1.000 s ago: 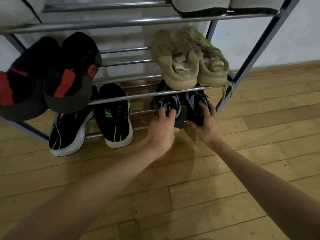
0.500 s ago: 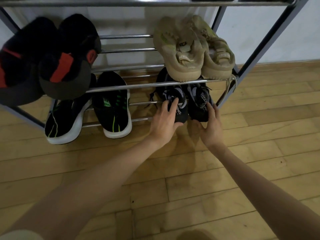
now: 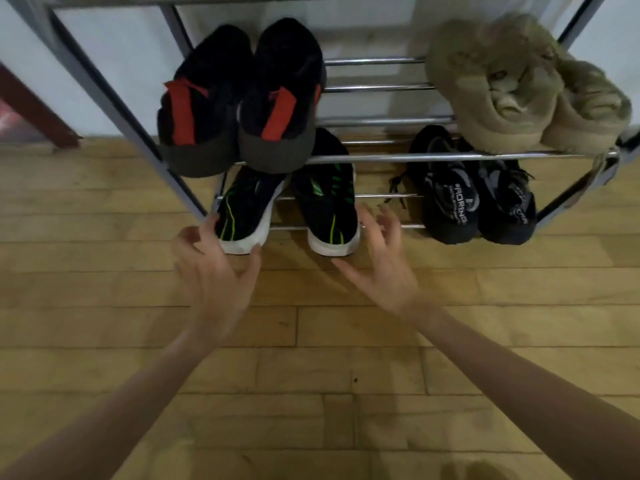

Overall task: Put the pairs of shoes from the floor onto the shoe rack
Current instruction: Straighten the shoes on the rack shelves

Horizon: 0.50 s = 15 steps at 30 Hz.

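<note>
Four pairs of shoes sit on the metal-bar shoe rack (image 3: 381, 157) standing on the wooden plank floor (image 3: 311, 393). On its lowest tier, the black sneakers with green stripes and white soles (image 3: 325, 206) lie at the left, heels jutting over the near bar, and the black mesh shoes with white lettering (image 3: 450, 206) lie at the right. On the tier above, black shoes with red heel tabs (image 3: 277, 112) sit at the left and fuzzy tan shoes (image 3: 498, 88) at the right.

The left hand (image 3: 214, 268) reaches the left green-striped sneaker's heel, fingers spread and loosely curved, thumb touching the white sole. The right hand (image 3: 384, 261) hovers just right of the other heel, fingers splayed, holding nothing.
</note>
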Each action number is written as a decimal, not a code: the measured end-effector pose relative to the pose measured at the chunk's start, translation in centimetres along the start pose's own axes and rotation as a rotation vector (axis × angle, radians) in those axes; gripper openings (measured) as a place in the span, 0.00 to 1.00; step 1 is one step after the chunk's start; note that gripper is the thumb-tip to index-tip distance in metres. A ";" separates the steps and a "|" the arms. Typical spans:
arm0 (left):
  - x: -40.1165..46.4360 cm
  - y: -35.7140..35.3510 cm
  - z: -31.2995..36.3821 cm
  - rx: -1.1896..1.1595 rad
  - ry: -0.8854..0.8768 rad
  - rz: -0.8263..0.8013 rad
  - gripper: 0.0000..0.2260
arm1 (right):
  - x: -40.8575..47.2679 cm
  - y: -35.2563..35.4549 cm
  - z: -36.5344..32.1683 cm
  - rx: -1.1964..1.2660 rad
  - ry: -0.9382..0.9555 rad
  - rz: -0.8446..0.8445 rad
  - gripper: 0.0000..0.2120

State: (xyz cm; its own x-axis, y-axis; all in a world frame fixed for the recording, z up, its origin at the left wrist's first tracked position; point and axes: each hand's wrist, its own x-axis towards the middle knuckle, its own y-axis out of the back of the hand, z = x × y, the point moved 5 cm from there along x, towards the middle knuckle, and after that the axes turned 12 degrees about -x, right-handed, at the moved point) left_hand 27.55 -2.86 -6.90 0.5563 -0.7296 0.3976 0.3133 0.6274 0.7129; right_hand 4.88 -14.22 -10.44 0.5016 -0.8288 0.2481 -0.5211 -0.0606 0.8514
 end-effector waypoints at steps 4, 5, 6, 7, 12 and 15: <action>1.4 -0.8 -3.5 0.034 -0.017 -0.330 0.30 | 2.2 -3.3 -2.9 -0.049 -0.033 -0.064 0.42; 1.7 -1.2 -3.8 0.040 -0.031 -0.380 0.30 | 2.5 -3.7 -3.2 -0.090 -0.043 -0.042 0.41; 2.0 -1.3 -3.9 0.038 -0.042 -0.398 0.30 | 2.7 -3.9 -3.3 -0.118 -0.057 -0.026 0.40; 2.3 -1.5 -4.0 0.025 -0.048 -0.401 0.31 | 2.8 -4.1 -3.3 -0.128 -0.070 -0.021 0.39; 3.7 -2.7 -4.6 -0.030 -0.054 -0.494 0.35 | 2.9 -4.3 -3.0 -0.069 -0.090 0.010 0.37; 4.2 -3.1 -4.2 -0.117 -0.056 -0.448 0.34 | 2.6 -4.4 -3.2 -0.078 -0.091 0.041 0.35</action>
State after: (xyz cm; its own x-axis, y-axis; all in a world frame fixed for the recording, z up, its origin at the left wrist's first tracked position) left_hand 32.18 -6.75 -9.90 0.3049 -0.9473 0.0982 0.6001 0.2711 0.7526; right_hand 10.71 -14.37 -12.05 0.4143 -0.8769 0.2437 -0.4832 0.0150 0.8754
